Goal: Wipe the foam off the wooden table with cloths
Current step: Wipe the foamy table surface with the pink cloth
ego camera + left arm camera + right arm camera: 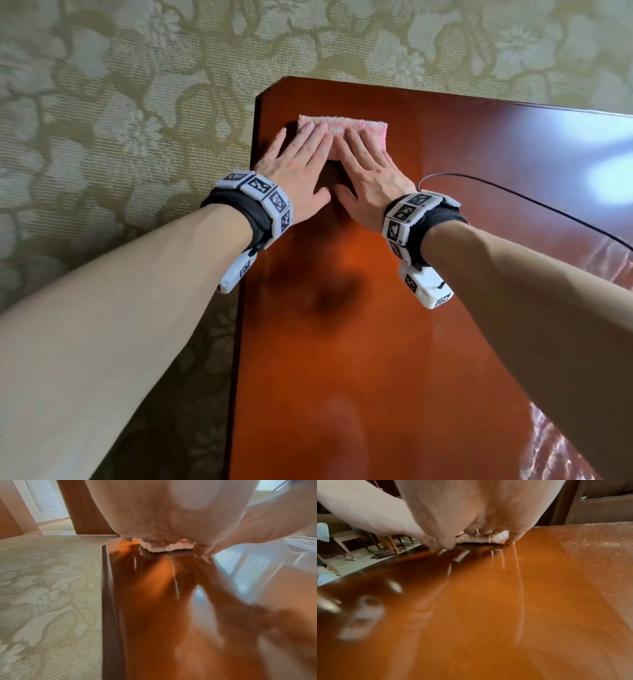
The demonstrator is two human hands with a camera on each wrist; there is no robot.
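Observation:
A folded pink and white cloth [370, 128] lies on the glossy reddish wooden table [359, 342], near its far left corner. My left hand [299, 161] and right hand [368, 168] lie side by side, flat on the cloth, with straight fingers pressing it down. The wrist views show the cloth's edge [164, 548] [488, 538] under the palms. Thin wet streaks [519, 588] [175, 577] trail on the wood behind the cloth. The cloth's near part is hidden by the hands.
Patterned beige carpet [120, 120] borders the table's left edge [245, 274] and far edge. A black cable [534, 202] runs from the right wrist across the table. Glare [603, 171] lies on the right side. Chair legs [351, 545] show beyond the table.

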